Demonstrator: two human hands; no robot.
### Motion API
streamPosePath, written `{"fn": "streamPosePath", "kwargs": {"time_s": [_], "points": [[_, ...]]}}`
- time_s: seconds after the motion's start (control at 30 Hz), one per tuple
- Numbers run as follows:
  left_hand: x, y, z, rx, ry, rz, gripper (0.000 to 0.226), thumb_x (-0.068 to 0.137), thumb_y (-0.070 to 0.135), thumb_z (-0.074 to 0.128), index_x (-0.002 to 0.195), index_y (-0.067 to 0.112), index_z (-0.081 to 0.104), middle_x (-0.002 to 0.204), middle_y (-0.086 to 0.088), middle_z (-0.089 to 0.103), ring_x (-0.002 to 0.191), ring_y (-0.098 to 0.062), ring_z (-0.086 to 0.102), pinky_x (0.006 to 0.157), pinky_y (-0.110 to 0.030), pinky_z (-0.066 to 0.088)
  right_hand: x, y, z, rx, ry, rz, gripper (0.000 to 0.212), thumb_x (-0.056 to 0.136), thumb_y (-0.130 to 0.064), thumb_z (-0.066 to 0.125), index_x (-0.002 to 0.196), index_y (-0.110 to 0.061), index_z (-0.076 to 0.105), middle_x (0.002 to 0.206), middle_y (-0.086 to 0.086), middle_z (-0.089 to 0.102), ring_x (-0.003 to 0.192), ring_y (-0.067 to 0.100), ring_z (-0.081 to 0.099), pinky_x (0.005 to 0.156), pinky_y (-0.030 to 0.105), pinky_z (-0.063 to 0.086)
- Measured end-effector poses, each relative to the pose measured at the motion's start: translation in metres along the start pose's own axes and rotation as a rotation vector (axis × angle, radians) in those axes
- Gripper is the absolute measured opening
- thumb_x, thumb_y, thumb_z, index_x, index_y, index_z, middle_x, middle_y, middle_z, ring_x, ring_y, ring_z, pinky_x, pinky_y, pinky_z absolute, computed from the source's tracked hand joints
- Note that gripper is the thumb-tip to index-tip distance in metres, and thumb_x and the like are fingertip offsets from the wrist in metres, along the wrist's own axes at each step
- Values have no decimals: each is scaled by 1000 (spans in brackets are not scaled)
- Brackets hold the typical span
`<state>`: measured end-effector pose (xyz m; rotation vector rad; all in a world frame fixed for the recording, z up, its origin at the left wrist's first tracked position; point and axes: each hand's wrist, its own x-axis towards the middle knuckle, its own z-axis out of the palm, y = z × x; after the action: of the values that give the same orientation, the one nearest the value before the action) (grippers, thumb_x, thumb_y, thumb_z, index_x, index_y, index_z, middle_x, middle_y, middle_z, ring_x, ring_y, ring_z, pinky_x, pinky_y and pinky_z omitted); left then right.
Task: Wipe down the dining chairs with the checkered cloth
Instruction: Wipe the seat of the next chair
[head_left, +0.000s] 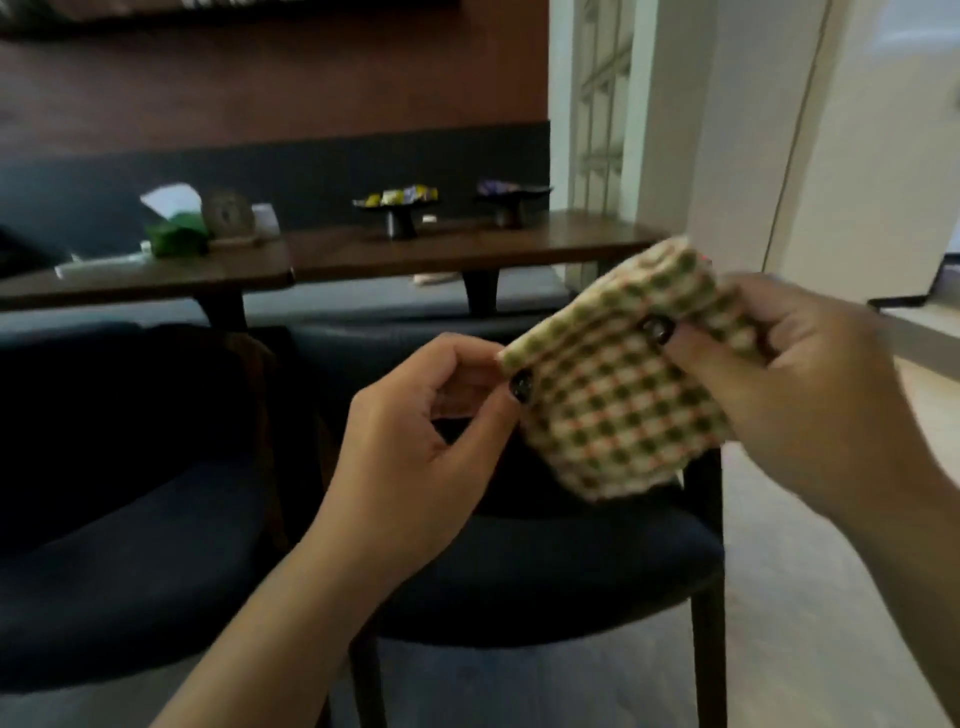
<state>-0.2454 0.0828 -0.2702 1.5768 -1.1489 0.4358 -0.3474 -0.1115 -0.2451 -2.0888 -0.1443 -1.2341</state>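
Nearest, at centre frame, the left hand (415, 441) pinches the left edge of the checkered cloth (623, 395), thumb and forefinger closed on the fabric. At centre right the right hand (810, 395) has its grip clamped on the opposite edge. The cloth hangs folded between them, clear of any surface, apparently being squared up before wiping. Below it sit two dark upholstered dining chairs (545, 582), not yet touched. Beyond, across mid-frame, the wooden bench (467, 249) carries a green tissue pack (174, 234) and two footed sweet dishes (397, 208).
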Motion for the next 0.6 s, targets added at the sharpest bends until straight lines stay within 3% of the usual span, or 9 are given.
{"fn": "streamPosePath", "kwargs": {"time_s": [0.07, 0.13, 0.2, 0.3, 0.37, 0.47, 0.6], "points": [[35, 13, 1, 78, 18, 93, 17, 91, 16, 63, 100, 31, 66, 92, 15, 70, 85, -4, 69, 69, -14, 52, 24, 2, -25, -131, 266, -97, 10, 90, -24, 61, 92, -33, 65, 76, -32, 63, 76, -13, 60, 64, 0, 44], [72, 24, 6, 160, -14, 180, 16, 92, 18, 62, 101, 31, 64, 89, 16, 68, 82, 0, 66, 65, -9, 48, 50, 2, -43, -333, 538, -217, 15, 93, -21, 57, 104, -15, 65, 87, -17, 63, 78, -6, 55, 72, -2, 38], [108, 28, 16, 243, -132, 172, 18, 92, 19, 61, 103, 34, 60, 87, 20, 66, 84, 7, 63, 69, -6, 48, 69, 14, -48, -504, 584, -322, 17, 92, -12, 59, 106, -2, 62, 95, 4, 64, 84, 4, 53, 78, 0, 36], [154, 19, 42, 329, -402, 6, 15, 94, 26, 58, 105, 35, 57, 84, 22, 64, 79, 9, 60, 63, -6, 46, 82, 41, -33, -459, 226, -212, 14, 85, -3, 65, 96, -10, 60, 88, 3, 65, 76, 8, 58, 66, 13, 44], [174, 6, 61, 410, -523, -72, 13, 95, 32, 56, 108, 32, 58, 86, 16, 64, 78, 1, 61, 61, -12, 46, 84, 60, -21, -272, 7, -5, 20, 88, -1, 58, 84, -20, 54, 75, -6, 60, 65, -1, 56, 55, 8, 41], [188, -20, 85, 433, -648, -175, 12, 95, 32, 55, 106, 29, 58, 93, 13, 63, 85, -3, 60, 70, -21, 49, 97, 88, -22, -120, -83, 270, 27, 89, -3, 49, 78, -27, 54, 66, -9, 57, 60, -4, 56, 49, 7, 40], [187, -53, 97, 219, -758, -436, 10, 95, 18, 55, 93, 24, 63, 69, 13, 70, 66, 2, 66, 53, -15, 49, 132, 117, -18, -297, -390, 407, 26, 88, -7, 49, 68, -21, 58, 69, 0, 58, 65, 11, 55, 52, 23, 36]]}}
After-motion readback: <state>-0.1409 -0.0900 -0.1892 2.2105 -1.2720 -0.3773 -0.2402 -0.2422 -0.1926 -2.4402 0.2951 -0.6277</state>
